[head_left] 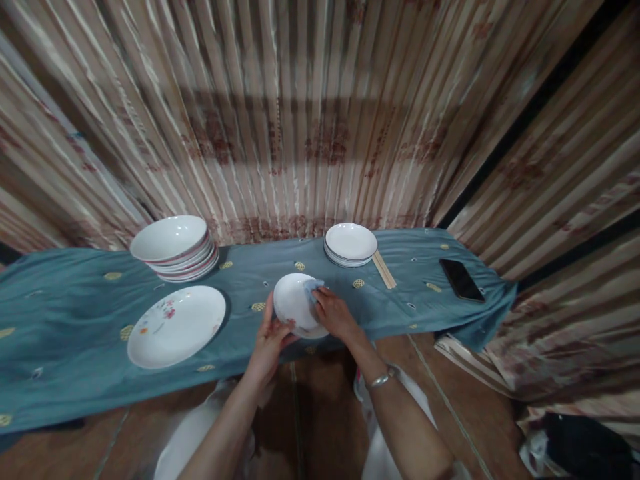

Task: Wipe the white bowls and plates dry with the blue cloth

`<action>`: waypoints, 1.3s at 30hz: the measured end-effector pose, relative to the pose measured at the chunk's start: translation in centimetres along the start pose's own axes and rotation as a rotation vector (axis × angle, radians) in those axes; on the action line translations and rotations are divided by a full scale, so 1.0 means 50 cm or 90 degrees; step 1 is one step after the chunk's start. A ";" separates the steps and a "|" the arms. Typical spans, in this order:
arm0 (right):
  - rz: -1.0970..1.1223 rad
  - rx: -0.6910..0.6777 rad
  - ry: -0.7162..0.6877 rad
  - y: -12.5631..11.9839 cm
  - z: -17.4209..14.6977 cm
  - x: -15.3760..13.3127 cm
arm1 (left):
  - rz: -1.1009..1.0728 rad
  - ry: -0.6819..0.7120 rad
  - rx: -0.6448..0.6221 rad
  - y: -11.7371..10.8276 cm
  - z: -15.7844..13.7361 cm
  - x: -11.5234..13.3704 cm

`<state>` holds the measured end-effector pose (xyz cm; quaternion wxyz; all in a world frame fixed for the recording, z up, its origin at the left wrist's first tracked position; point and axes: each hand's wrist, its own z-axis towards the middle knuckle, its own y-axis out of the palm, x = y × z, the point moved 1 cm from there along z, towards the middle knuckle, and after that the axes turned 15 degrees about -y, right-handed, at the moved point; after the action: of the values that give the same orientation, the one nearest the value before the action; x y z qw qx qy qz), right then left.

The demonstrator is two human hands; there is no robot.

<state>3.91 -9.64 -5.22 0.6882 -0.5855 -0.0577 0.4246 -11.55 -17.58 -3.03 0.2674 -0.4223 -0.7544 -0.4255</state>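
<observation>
A small white plate (293, 297) with a floral mark is tilted up near the table's front edge. My left hand (273, 337) grips its left and lower rim, thumb on the near side. In my right hand (334, 312) is a bunched light blue cloth (313, 288), pressed against the right part of the plate's face. To the left lies a large oval white plate (175, 328) with flowers. Behind my right hand stands a stack of small plates (351, 241) with dark rims.
A stack of white bowls (173, 240) stands at the back left. Wooden chopsticks (384, 269) lie beside the small plates, and a black phone (461, 280) is farther right. The table wears a teal cloth (75, 327); pleated curtains (300, 120) hang behind it.
</observation>
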 end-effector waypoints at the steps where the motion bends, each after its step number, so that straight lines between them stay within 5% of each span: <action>1: 0.001 0.005 0.009 0.002 0.005 0.003 | 0.003 0.000 -0.002 0.001 -0.003 -0.001; 9: 0.145 0.099 -0.012 0.031 0.052 0.015 | 0.021 0.003 -0.022 0.004 -0.007 -0.001; 17: 0.470 0.166 -0.110 0.053 0.067 -0.027 | 0.046 0.023 -0.047 -0.006 -0.007 -0.006; 26: 0.716 0.015 -0.044 0.013 0.035 -0.064 | 0.027 0.023 -0.039 -0.011 -0.006 -0.010; 33: 0.675 -0.111 -0.004 -0.008 0.011 -0.044 | 0.013 0.008 -0.052 -0.013 -0.009 -0.002; 39: 0.494 -0.139 0.004 -0.022 -0.017 0.000 | 0.017 0.010 -0.037 -0.010 -0.005 -0.002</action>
<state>4.97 -10.23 -4.53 0.4109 -0.6348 0.1250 0.6423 -11.92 -17.98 -3.18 0.2667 -0.4366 -0.7339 -0.4468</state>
